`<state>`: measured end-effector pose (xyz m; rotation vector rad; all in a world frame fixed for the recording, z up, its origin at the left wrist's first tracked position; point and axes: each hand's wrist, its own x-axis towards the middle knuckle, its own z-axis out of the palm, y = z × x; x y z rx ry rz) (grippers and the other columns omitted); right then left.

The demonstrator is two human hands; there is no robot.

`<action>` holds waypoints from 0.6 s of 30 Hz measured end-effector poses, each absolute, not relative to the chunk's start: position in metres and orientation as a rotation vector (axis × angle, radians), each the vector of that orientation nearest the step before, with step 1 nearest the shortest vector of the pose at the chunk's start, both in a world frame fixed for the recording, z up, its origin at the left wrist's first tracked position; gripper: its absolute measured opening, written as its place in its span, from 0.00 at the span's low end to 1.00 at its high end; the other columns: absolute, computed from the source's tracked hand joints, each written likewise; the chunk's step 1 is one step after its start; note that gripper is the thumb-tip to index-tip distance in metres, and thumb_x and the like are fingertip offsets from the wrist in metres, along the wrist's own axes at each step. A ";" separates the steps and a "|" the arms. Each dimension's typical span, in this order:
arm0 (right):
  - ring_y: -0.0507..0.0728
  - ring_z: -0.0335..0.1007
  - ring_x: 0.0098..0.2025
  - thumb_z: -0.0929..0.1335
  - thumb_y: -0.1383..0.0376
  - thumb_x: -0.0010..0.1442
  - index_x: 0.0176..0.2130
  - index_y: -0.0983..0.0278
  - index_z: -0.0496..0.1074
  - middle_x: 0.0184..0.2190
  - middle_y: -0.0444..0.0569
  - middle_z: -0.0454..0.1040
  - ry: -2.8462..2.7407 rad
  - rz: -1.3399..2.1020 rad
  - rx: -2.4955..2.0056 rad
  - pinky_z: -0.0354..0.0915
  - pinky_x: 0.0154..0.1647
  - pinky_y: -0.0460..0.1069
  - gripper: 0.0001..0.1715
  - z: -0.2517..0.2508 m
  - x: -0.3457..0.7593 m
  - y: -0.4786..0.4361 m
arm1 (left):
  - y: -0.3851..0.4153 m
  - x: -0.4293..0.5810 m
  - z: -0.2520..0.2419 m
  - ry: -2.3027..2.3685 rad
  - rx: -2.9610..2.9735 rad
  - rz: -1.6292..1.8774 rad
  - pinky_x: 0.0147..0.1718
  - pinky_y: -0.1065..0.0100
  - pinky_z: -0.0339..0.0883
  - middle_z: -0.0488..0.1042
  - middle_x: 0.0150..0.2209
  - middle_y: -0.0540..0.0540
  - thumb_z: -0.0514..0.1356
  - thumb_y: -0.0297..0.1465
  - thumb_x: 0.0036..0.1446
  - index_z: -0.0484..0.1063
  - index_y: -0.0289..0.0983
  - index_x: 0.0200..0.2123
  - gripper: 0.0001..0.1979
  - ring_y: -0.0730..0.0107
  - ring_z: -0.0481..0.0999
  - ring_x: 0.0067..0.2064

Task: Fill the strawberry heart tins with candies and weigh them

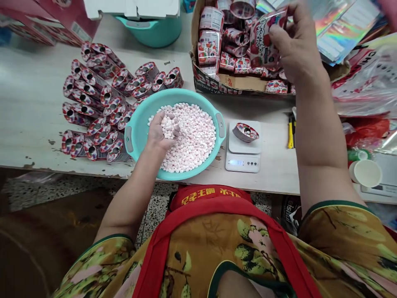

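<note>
On the left of the table (25,132), a crowd of printed packets (106,94) stands close together, their tops showing dark round holes. Just beside them, nearer the middle, sits a turquoise basin (139,124) with a broad layer of small pale pellets (195,136) over its bottom.

The left hand (159,134) is inside the basin's outline, toward its left side, palm up. Its fingers curl into a cup, with the thumb along the upper left, and a heap of the pellets lies in the palm between thumb and fingertips; some of the pellets lie against the curled fingers.

Right of the basin, a cardboard box (206,86) stands at the back, holding many more of the packets, several on their sides. In front of it, a white scale (240,148) carries one packet, with pale pieces showing in its hole; the display is lit but too blurred to read.

Above the box's right part, the right hand (293,45) pinches a packet (262,41) by its right end: the thumb presses the printed face, the other fingers partly hidden behind. Below that hand, a yellow-handled cutter (290,134) lies beside the forearm.
</note>
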<state>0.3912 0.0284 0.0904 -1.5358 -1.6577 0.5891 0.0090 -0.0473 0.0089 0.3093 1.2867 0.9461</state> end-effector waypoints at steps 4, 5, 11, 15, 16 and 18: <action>0.53 0.75 0.54 0.76 0.61 0.59 0.64 0.59 0.65 0.53 0.44 0.76 -1.737 0.582 -1.319 0.71 0.54 0.45 0.38 0.112 0.339 -0.037 | -0.050 0.012 0.012 1.133 0.180 0.971 0.15 0.79 0.54 0.70 0.24 0.50 0.57 0.44 0.68 0.67 0.39 0.30 0.18 0.79 0.65 0.22; 0.56 0.75 0.54 0.80 0.61 0.52 0.61 0.61 0.69 0.52 0.47 0.76 -1.731 0.598 -1.321 0.73 0.55 0.48 0.41 0.109 0.324 -0.050 | -0.052 0.013 0.016 1.112 0.159 0.981 0.15 0.79 0.54 0.69 0.23 0.50 0.57 0.43 0.68 0.67 0.38 0.30 0.17 0.79 0.65 0.22; 0.58 0.76 0.44 0.80 0.60 0.49 0.45 0.61 0.80 0.42 0.48 0.78 -1.610 0.918 -1.240 0.73 0.52 0.56 0.22 0.058 0.237 -0.082 | -0.059 0.015 0.056 0.972 0.315 1.107 0.14 0.77 0.47 0.68 0.24 0.50 0.65 0.45 0.62 0.65 0.38 0.31 0.18 0.79 0.64 0.21; 0.59 0.77 0.47 0.80 0.59 0.47 0.46 0.61 0.79 0.44 0.49 0.78 -1.634 0.991 -1.198 0.72 0.55 0.56 0.26 0.035 0.198 -0.081 | -0.058 0.029 0.076 0.986 0.609 1.314 0.16 0.73 0.57 0.68 0.25 0.49 0.62 0.55 0.61 0.66 0.39 0.31 0.25 0.76 0.68 0.22; 0.60 0.77 0.47 0.80 0.59 0.46 0.46 0.61 0.78 0.44 0.49 0.79 -1.641 1.019 -1.194 0.72 0.55 0.56 0.27 0.032 0.191 -0.080 | -0.058 0.034 0.077 0.994 0.626 1.381 0.19 0.73 0.62 0.70 0.26 0.49 0.61 0.56 0.61 0.67 0.38 0.32 0.25 0.75 0.71 0.23; 0.60 0.78 0.46 0.80 0.57 0.46 0.48 0.61 0.76 0.45 0.49 0.80 -1.639 1.068 -1.203 0.72 0.54 0.57 0.30 0.029 0.180 -0.080 | -0.057 0.045 0.074 1.033 0.601 1.471 0.23 0.72 0.68 0.72 0.28 0.48 0.61 0.55 0.62 0.68 0.38 0.33 0.25 0.73 0.75 0.26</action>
